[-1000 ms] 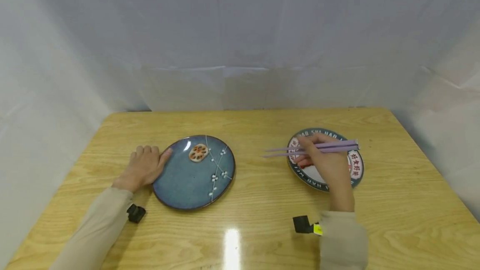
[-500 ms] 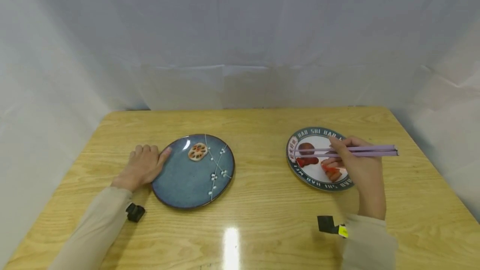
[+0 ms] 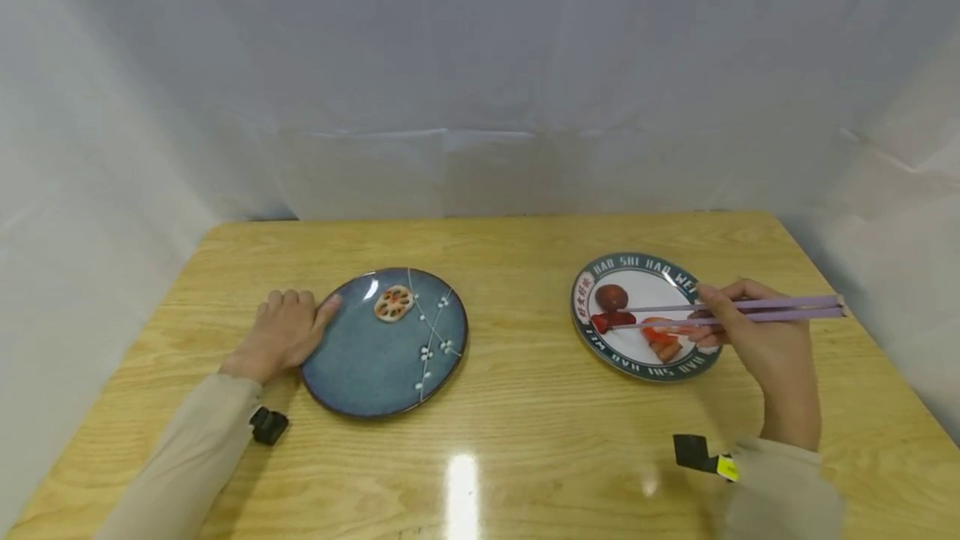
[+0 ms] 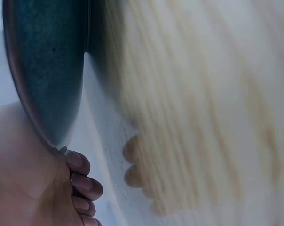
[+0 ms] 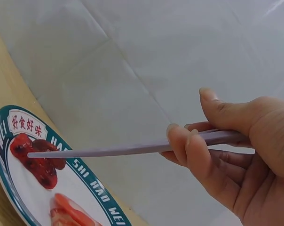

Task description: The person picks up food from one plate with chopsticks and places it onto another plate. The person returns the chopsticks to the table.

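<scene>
My left hand [image 3: 283,330] grips the left rim of a blue plate [image 3: 360,365], its thumb over the edge and the other fingers curled beside it. A lotus root slice [image 3: 393,304] lies on that plate. My right hand [image 3: 768,348] holds a pair of lilac chopsticks [image 3: 795,308] over a white plate with a green lettered rim [image 3: 652,370]. On it are a round brown piece [image 3: 611,297], a red dark-spotted piece [image 5: 44,173] and an orange-pink piece [image 3: 663,342]. The chopstick tips are slightly apart at the red piece; contact cannot be told.
Both plates stand on a wooden table [image 3: 517,423], with bare wood between them. White sheeting [image 3: 487,107] hangs behind the table and along its sides. A black wrist camera [image 3: 693,452] hangs below the right sleeve, another at the left wrist.
My right hand has moved right with the chopsticks, uncovering the food on the white plate. The chopstick tips have spread apart. My left hand and the blue plate look nearly unchanged.
</scene>
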Demonstrator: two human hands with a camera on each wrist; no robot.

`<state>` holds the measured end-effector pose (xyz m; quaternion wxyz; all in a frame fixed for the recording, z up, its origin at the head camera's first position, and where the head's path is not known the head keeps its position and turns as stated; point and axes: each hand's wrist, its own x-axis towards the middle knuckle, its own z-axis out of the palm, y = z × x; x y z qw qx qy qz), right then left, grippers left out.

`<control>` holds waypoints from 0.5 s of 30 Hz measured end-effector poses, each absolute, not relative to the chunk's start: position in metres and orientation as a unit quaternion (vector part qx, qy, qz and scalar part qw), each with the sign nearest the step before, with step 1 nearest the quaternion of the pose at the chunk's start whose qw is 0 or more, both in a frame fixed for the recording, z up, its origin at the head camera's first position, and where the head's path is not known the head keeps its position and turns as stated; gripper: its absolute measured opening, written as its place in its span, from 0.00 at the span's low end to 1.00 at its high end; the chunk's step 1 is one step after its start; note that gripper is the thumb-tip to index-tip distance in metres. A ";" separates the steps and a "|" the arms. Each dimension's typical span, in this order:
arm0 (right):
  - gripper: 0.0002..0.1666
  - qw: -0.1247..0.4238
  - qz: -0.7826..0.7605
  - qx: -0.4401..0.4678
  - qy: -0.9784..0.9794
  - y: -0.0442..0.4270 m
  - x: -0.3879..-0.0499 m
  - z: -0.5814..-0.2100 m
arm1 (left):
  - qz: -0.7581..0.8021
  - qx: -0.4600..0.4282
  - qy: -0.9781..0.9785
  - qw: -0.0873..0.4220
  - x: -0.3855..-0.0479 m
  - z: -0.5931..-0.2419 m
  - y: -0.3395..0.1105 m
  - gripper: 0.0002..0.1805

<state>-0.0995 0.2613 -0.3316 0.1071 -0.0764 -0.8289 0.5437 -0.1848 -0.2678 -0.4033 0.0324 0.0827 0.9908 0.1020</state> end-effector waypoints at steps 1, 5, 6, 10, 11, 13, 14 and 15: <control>0.24 0.104 0.547 -0.077 -0.827 0.262 -0.100 -0.332 | 0.102 0.082 0.991 0.033 -0.185 -0.403 -0.268 0.38; 0.24 0.095 0.540 -0.074 -0.833 0.264 -0.101 -0.334 | 0.101 0.083 0.991 0.031 -0.184 -0.402 -0.268 0.37; 0.24 0.092 0.541 -0.069 -0.833 0.264 -0.101 -0.335 | 0.099 0.084 0.991 0.030 -0.184 -0.402 -0.268 0.37; 0.24 0.094 0.545 -0.053 -0.831 0.264 -0.101 -0.339 | 0.097 0.087 0.991 0.017 -0.185 -0.403 -0.267 0.36; 0.24 0.097 0.549 -0.050 -0.828 0.263 -0.102 -0.340 | 0.097 0.087 0.991 0.014 -0.185 -0.403 -0.267 0.35; 0.24 0.105 0.558 -0.051 -0.822 0.263 -0.102 -0.342 | 0.097 0.087 0.991 0.009 -0.185 -0.404 -0.267 0.35; 0.25 0.108 0.558 -0.052 -0.821 0.263 -0.103 -0.343 | 0.098 0.087 0.991 0.009 -0.185 -0.404 -0.266 0.35; 0.26 0.111 0.553 -0.053 -0.824 0.263 -0.104 -0.344 | 0.098 0.087 0.991 0.010 -0.185 -0.403 -0.266 0.35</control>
